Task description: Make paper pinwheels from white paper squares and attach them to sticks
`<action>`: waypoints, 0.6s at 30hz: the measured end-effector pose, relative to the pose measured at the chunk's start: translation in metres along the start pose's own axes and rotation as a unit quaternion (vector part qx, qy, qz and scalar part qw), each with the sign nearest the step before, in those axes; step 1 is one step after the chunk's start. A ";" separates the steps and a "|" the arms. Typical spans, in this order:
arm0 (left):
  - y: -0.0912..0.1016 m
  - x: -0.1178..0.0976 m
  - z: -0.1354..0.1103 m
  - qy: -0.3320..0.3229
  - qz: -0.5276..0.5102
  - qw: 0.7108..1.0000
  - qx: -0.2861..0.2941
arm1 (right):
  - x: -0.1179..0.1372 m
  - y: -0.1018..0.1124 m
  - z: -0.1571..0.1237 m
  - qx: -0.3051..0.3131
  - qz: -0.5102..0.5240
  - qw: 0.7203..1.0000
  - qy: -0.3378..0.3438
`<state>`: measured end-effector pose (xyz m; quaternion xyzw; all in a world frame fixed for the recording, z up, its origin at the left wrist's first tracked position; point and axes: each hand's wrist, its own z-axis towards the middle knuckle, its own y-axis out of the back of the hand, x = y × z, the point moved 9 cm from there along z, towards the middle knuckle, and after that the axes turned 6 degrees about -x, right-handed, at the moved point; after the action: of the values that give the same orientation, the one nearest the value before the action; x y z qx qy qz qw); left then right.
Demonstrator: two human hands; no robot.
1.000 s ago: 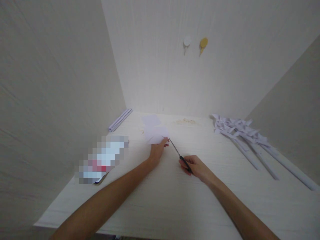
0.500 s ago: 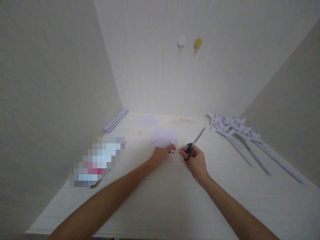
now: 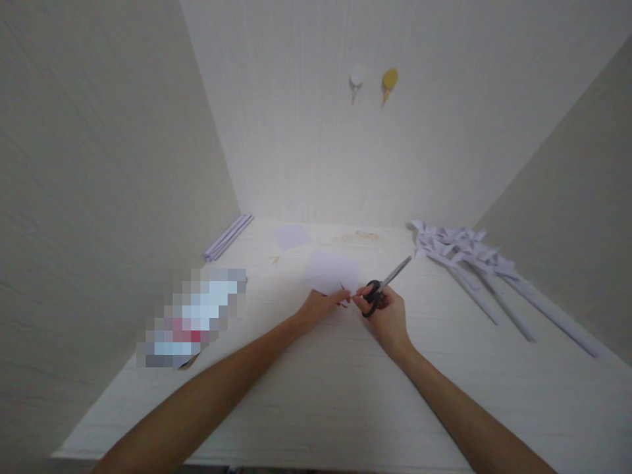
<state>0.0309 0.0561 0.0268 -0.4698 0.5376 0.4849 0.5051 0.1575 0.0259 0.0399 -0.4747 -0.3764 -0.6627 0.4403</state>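
My left hand (image 3: pixel 320 305) pinches the near edge of a pale sheet of paper (image 3: pixel 332 271) that lies on the light wooden table (image 3: pixel 316 395). My right hand (image 3: pixel 385 313) is wrapped round the black handles of a pair of scissors (image 3: pixel 384 285). The blades look closed and point up and to the right, away from the paper. The fingertips of both hands nearly touch at the paper's near corner.
A second pale sheet (image 3: pixel 292 236) lies farther back. Several white paper pinwheels on rolled sticks (image 3: pixel 474 263) lie at the right. Rolled paper sticks (image 3: pixel 228 236) rest against the left wall. A blurred package (image 3: pixel 195 316) sits at the left. Two hooks (image 3: pixel 374 80) hang on the back wall.
My right hand swung the scissors from pointing at the paper to pointing up and right, and moved in beside my left hand. The held sheet has slid nearer and to the right.
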 end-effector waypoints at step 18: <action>-0.006 -0.001 0.002 -0.016 -0.027 0.999 0.033 | 0.001 0.002 -0.001 -0.009 0.014 1.000 0.000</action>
<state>0.0371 0.0577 0.0280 -0.4592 0.5323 0.4605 0.5420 0.1587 0.0247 0.0407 -0.4837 -0.3642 -0.6598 0.4450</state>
